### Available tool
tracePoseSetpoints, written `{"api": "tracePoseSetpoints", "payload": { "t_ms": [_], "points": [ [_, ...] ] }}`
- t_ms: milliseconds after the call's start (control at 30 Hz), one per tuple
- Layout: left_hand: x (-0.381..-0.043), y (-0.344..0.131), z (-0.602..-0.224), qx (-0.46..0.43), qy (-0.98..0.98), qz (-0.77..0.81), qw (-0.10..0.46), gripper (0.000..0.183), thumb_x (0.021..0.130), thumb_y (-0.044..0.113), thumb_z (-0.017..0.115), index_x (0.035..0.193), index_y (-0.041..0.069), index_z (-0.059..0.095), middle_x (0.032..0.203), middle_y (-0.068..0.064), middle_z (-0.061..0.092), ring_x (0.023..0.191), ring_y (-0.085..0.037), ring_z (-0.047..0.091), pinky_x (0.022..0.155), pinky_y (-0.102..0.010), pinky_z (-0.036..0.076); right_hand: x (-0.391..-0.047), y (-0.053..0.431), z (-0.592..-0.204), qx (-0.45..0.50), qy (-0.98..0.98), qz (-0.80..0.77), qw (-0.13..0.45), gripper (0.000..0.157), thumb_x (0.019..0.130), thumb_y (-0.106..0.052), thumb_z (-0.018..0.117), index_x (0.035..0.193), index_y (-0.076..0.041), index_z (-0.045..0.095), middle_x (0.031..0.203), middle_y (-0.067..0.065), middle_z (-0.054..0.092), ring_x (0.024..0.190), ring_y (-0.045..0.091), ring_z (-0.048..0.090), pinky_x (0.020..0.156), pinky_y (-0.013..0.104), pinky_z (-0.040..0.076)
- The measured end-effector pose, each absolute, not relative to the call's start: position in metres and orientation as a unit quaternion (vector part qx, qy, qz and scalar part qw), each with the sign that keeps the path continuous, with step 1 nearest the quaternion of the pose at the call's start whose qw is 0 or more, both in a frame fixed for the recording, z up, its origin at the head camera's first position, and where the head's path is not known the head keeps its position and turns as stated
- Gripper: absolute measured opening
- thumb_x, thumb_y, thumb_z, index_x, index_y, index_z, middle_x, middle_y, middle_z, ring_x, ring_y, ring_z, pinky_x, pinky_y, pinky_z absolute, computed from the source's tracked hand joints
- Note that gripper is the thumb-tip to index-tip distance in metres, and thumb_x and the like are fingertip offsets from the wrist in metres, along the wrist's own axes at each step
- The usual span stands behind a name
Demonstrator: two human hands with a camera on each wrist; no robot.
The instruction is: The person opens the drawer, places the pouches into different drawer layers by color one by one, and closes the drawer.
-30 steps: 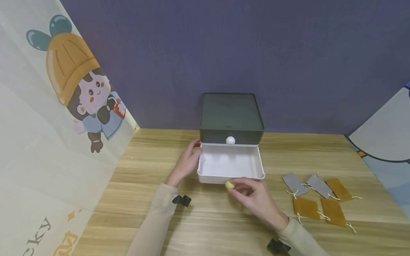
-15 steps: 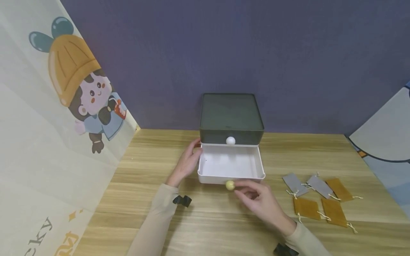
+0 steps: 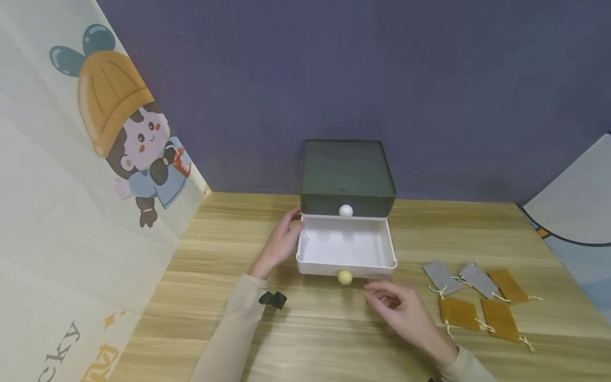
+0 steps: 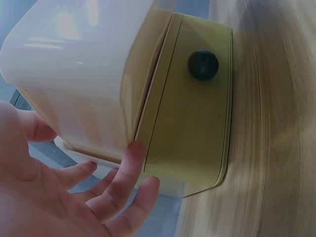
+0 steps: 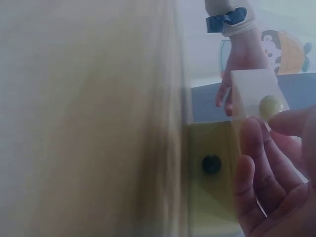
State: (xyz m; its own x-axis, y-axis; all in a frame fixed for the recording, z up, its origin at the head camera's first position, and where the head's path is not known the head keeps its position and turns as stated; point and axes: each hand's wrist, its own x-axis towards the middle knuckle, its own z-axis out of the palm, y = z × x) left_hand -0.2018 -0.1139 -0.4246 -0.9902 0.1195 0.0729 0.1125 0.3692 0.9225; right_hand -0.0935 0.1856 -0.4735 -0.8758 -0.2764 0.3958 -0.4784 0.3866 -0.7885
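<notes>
A small chest has a dark grey-green top [image 3: 347, 167] and a white knob [image 3: 346, 211] on its upper front. Beneath that, a white drawer [image 3: 315, 268] is pulled out, with a pale yellow knob [image 3: 345, 277] on its front. My left hand [image 3: 278, 245] rests its fingers against the chest's left side by the drawer. In the left wrist view those fingers [image 4: 118, 190] lie extended along the side. To the right of the yellow knob, my right hand [image 3: 406, 313] is apart from it, fingers loosely bent and holding nothing.
Low on the chest is a yellow front [image 4: 185, 128] with a dark knob [image 4: 203, 65]. Grey pouches [image 3: 441, 277] and orange-brown pouches [image 3: 499, 319] with cream drawstrings lie at the right of the wood-grain table [image 3: 305, 339]. A dark blue wall [image 3: 248, 95] stands behind.
My right hand has let go of the yellow knob and moved right and toward me. The left hand and the pulled-out drawer stay in place.
</notes>
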Motion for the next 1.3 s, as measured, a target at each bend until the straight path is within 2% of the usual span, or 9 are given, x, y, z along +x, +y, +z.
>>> {"api": "tracePoseSetpoints", "payload": {
  "t_ms": [133,333,467,767,933,1067,1200,1300],
  "points": [
    [-0.202,-0.114,-0.425,0.07,0.83,0.553,0.002,0.058,0.111,0.03,0.045,0.165,0.009,0.036,0.16,-0.02,0.05,0.133,-0.041,0.062,0.11,-0.058,0.055,-0.09,0.194,-0.481,0.214,-0.833,0.502,0.092,0.018,0.089,0.002,0.08,0.105,-0.005,0.08,0.083,0.001,0.08,0.067,0.0,0.067,0.058,0.019,0.058],
    [-0.203,-0.113,-0.429,0.07,0.826,0.56,-0.002,0.058,0.11,0.027,0.046,0.164,0.008,0.037,0.159,-0.021,0.052,0.13,-0.042,0.064,0.108,-0.057,0.056,-0.083,0.211,-0.487,0.177,-0.834,0.517,0.082,0.017,0.09,0.004,0.079,0.106,-0.003,0.079,0.083,0.008,0.08,0.059,0.007,0.068,0.053,0.021,0.058],
    [-0.202,-0.112,-0.429,0.064,0.822,0.566,0.001,0.058,0.11,0.027,0.046,0.164,0.008,0.037,0.158,-0.021,0.051,0.128,-0.041,0.065,0.107,-0.055,0.058,-0.079,0.225,-0.489,0.156,-0.834,0.524,0.078,0.017,0.09,0.005,0.078,0.106,0.0,0.079,0.084,0.011,0.079,0.058,0.009,0.069,0.051,0.024,0.059],
    [-0.198,-0.109,-0.428,0.054,0.831,0.553,0.003,0.058,0.11,0.029,0.045,0.165,0.01,0.037,0.159,-0.018,0.052,0.139,-0.041,0.058,0.115,-0.06,0.05,-0.079,0.253,-0.49,0.105,-0.876,0.449,0.14,0.018,0.088,0.004,0.082,0.1,-0.008,0.082,0.082,0.001,0.08,0.07,0.0,0.071,0.061,0.013,0.057],
    [-0.197,-0.108,-0.429,0.054,0.83,0.555,0.011,0.059,0.11,0.031,0.045,0.165,0.011,0.037,0.16,-0.018,0.051,0.137,-0.04,0.059,0.114,-0.059,0.051,-0.078,0.269,-0.486,0.048,-0.89,0.443,0.098,0.012,0.092,-0.004,0.08,0.104,-0.008,0.081,0.086,0.004,0.08,0.07,0.001,0.071,0.057,0.02,0.059],
    [-0.198,-0.108,-0.428,0.058,0.826,0.56,0.011,0.059,0.11,0.03,0.045,0.165,0.009,0.036,0.16,-0.019,0.05,0.132,-0.041,0.063,0.11,-0.056,0.055,-0.08,0.284,-0.48,0.038,-0.904,0.42,0.064,0.013,0.096,-0.011,0.079,0.108,-0.007,0.081,0.088,0.003,0.081,0.068,0.002,0.07,0.055,0.023,0.059],
    [-0.199,-0.11,-0.426,0.062,0.824,0.564,0.006,0.059,0.11,0.027,0.045,0.165,0.007,0.035,0.16,-0.021,0.05,0.128,-0.041,0.065,0.107,-0.055,0.057,-0.084,0.301,-0.473,0.061,-0.91,0.406,0.066,0.013,0.096,-0.01,0.079,0.108,-0.008,0.081,0.086,0.001,0.08,0.062,0.005,0.068,0.053,0.022,0.056],
    [-0.2,-0.112,-0.425,0.061,0.826,0.56,0.004,0.059,0.11,0.028,0.045,0.165,0.007,0.035,0.16,-0.02,0.05,0.129,-0.04,0.065,0.108,-0.054,0.057,-0.086,0.314,-0.47,0.068,-0.919,0.379,0.077,0.012,0.094,-0.013,0.082,0.106,-0.012,0.082,0.088,-0.002,0.081,0.068,-0.002,0.067,0.057,0.018,0.055]
  ]
}}
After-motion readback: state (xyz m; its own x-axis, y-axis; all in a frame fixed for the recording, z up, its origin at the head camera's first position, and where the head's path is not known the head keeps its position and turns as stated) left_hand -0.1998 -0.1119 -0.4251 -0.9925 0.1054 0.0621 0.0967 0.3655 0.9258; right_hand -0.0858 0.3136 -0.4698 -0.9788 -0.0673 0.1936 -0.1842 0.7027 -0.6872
